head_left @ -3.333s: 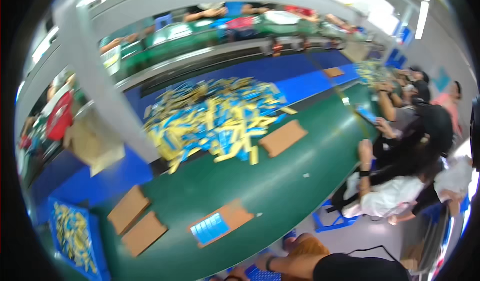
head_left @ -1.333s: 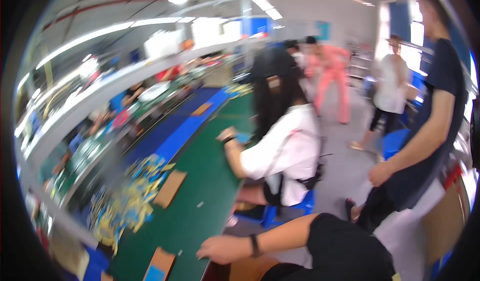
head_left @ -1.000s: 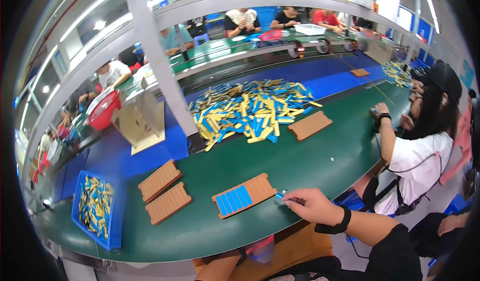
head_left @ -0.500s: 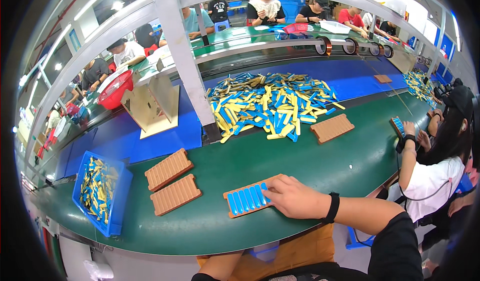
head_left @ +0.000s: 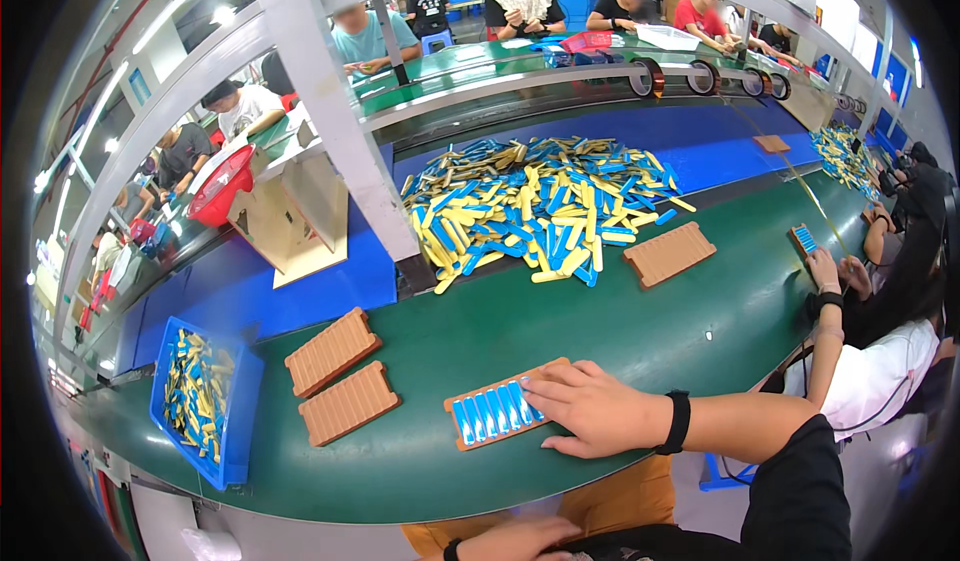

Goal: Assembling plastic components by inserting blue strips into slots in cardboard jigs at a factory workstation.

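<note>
My right hand (head_left: 590,411) lies over the right end of a brown grooved tray (head_left: 470,445). Its fingers are stretched out, with the thumb apart, and the fingertips touch the last visible blue piece. Several blue, round-ended flat pieces (head_left: 487,414) sit side by side in the tray's grooves; the hand hides the grooves on the right. Low in the picture, by my lap, my left hand (head_left: 515,539) is partly cut off, its fingers loosely extended with nothing seen in them. Beyond the tray, a large heap of blue and yellow pieces (head_left: 560,211) covers part of the table.
Two brown trays (head_left: 348,403) lie to the left, beside a blue bin (head_left: 240,416) of mixed pieces. Another brown tray (head_left: 670,254) lies right of the heap. A grey upright post (head_left: 335,111) stands behind. A co-worker's hand (head_left: 825,269) works at a tray on the right.
My right hand has gone from a pinch at the last blue piece to lying flatter, fingers spread. My left hand has come into view at the lower edge. The view has shifted slightly.
</note>
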A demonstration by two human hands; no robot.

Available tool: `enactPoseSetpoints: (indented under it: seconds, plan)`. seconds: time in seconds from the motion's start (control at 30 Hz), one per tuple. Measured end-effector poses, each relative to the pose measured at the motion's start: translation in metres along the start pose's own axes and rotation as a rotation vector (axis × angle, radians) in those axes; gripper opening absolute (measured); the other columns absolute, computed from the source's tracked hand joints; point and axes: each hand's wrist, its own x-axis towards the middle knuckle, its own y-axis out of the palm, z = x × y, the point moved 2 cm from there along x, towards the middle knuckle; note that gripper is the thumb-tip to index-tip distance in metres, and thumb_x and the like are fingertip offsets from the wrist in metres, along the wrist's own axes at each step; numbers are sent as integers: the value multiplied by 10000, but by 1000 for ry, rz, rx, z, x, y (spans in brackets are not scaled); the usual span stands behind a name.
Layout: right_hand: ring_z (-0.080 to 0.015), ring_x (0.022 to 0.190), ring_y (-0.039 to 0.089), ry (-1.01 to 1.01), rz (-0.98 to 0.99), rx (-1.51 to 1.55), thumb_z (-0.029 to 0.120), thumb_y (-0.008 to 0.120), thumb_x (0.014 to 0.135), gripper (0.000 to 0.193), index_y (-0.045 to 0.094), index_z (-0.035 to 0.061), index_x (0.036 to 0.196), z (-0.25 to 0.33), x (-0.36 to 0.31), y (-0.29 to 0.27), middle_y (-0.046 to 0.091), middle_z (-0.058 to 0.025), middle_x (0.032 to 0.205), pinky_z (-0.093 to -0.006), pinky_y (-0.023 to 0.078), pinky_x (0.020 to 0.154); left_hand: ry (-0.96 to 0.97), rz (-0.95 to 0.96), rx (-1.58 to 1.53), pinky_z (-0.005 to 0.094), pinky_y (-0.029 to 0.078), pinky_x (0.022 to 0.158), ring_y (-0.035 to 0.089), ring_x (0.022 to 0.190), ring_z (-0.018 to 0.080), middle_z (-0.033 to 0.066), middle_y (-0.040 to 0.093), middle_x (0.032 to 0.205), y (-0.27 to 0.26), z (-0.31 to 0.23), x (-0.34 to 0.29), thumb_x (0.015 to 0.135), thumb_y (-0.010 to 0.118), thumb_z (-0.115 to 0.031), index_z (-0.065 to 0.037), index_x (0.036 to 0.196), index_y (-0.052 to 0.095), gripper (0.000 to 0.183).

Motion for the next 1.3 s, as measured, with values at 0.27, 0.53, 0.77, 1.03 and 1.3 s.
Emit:
enactPoseSetpoints:
  seconds: [0.27,0.53,0.77,1.03,1.3]
  plan:
    - [-395,1207,688,240,-218,-22,344,786,955,540,687,-12,1348,-54,13,-42,735,-188,1343,-507,554,1014,77,-318,337,511,539,1080,700,1231,371,185,719,1341,-135,-62,20,935,881,-369,-45,1369,702,571]
    - [-420,1102,704,710,-217,-32,286,856,943,386,769,-9,1176,-151,31,-30,730,-238,1144,-499,572,974,-248,-348,815,523,493,1158,585,1372,434,225,606,1502,-170,-14,57,857,911,-388,-29,1623,482,948]
    - [-422,987,717,577,-178,-214,158,714,969,179,774,-10,954,-159,29,-16,729,-233,1012,-531,586,898,-241,-305,659,532,484,1177,595,1350,456,244,617,1484,-164,-17,44,861,899,-316,-16,1612,492,906]
    - [-384,834,740,461,-320,47,141,740,928,100,773,46,935,-50,-17,-55,747,-153,887,-491,616,759,-183,-441,806,490,477,1178,589,1384,445,218,634,1482,-165,-40,15,903,901,-404,-69,1506,627,742]
    - [-283,791,742,171,-596,313,70,866,866,207,825,69,1069,68,-46,-18,752,-76,928,-393,624,719,-52,-582,434,466,573,1043,710,1205,384,144,768,1247,-144,-58,31,907,883,-160,-77,1292,760,412]
